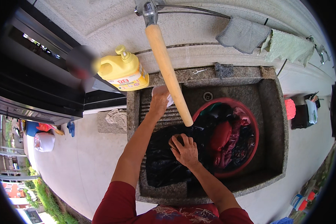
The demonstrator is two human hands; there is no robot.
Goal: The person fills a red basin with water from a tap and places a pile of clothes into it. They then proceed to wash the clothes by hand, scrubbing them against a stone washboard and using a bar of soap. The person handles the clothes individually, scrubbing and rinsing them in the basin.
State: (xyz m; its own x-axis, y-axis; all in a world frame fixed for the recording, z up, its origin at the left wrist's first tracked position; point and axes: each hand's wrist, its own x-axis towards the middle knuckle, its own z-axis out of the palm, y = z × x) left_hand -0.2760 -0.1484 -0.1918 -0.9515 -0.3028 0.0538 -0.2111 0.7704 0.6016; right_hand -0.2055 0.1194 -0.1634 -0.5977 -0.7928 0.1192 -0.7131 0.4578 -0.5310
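Black wet-looking cloth [162, 160] is spread over the ribbed washboard [147, 106] of a stone sink. My right hand [186, 152] presses on it, fingers curled over a small dark brown block [178, 139] whose kind I cannot make out. My left hand [159, 102] reaches to the washboard's far end, beside a white thing [170, 100]. Its fingers are mostly hidden behind a light wood-coloured rod [168, 71], which slants down from a metal fitting [150, 13]. In the basin, a red tub [257, 138] holds dark and red clothes [227, 143], right of my right hand.
A yellow pump jug [128, 74] stands at the sink's far left corner. A dark scrubbing pad [224, 70] lies on the back ledge [246, 72]. Grey and pale cloths [244, 35] hang on the wall. A dark door [37, 82] is at left, bags [44, 142] on the floor.
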